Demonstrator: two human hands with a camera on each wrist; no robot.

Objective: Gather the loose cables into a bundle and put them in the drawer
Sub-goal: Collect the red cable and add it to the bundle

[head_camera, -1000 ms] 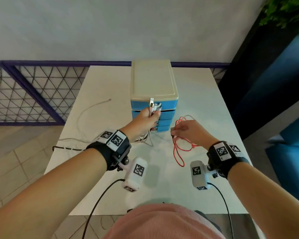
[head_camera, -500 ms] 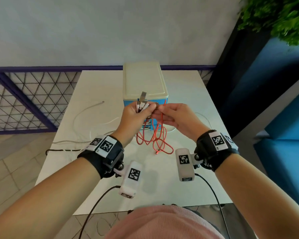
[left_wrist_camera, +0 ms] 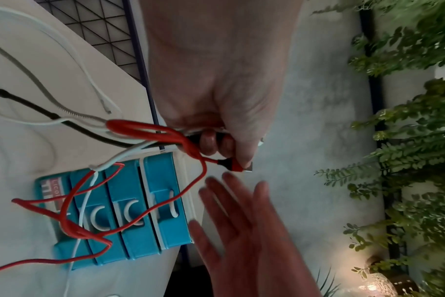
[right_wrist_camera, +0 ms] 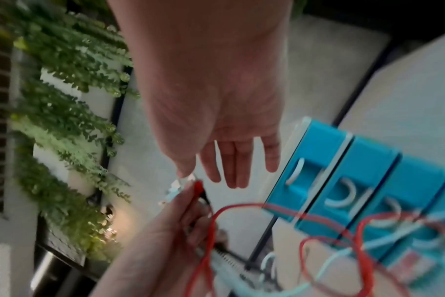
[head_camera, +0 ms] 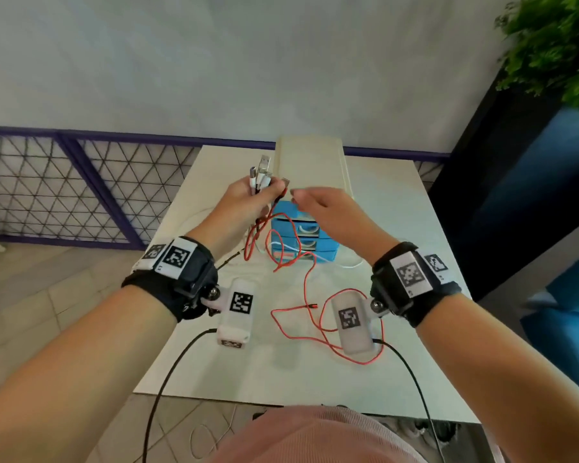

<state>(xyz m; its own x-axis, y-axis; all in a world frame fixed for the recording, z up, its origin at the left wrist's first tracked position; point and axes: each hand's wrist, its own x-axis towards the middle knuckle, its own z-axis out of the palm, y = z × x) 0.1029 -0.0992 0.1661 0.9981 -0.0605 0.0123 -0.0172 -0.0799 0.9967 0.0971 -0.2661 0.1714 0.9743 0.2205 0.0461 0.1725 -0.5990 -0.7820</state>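
My left hand is raised in front of the drawer unit and grips the plug ends of several cables: white, black and red. The red cable hangs from that fist and trails in loops across the white table. In the left wrist view its red plug sticks out under my curled fingers. My right hand hovers just right of the left, fingers straight and spread, holding nothing. The blue drawers are all closed.
White cables trail over the table left of the unit, and one lies by its right foot. A purple mesh railing runs along the left. A dark panel and blue seats stand right, with a plant above.
My left hand has risen with the cable ends and now also holds the red plug. My right hand has let go of the red cable and opened. The red cable's slack dropped onto the table.
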